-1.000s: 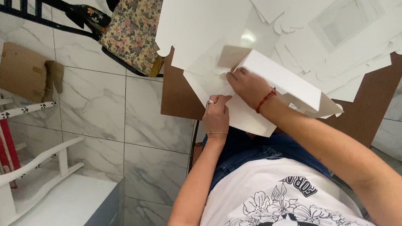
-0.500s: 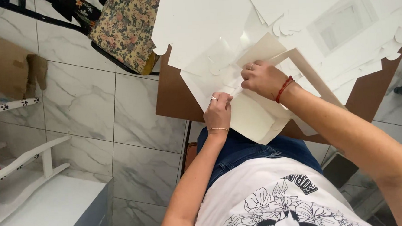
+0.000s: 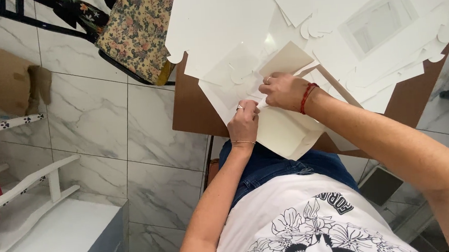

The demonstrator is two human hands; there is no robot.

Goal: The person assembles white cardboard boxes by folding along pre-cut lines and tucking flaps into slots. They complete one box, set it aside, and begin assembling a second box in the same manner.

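Observation:
A white die-cut cardboard box blank (image 3: 282, 130) lies partly folded at the near edge of a brown table (image 3: 192, 110). My left hand (image 3: 244, 124), with a ring and a thin bracelet, presses down on the blank's near left part. My right hand (image 3: 283, 90), with a red string on the wrist, pinches a fold of the same blank just beyond it. One cream flap (image 3: 285, 60) stands up behind my right hand. The two hands almost touch.
Several flat white cardboard blanks (image 3: 218, 22) cover the far part of the table. A floral-cushioned chair (image 3: 135, 33) stands to the left of it. White furniture (image 3: 38, 225) sits on the marble-tile floor at lower left, brown cardboard scraps (image 3: 3, 77) farther up.
The blank has been folded over and pulled nearer the table edge. My right hand shifted from its right side to the middle fold. My left hand stayed on the near left part.

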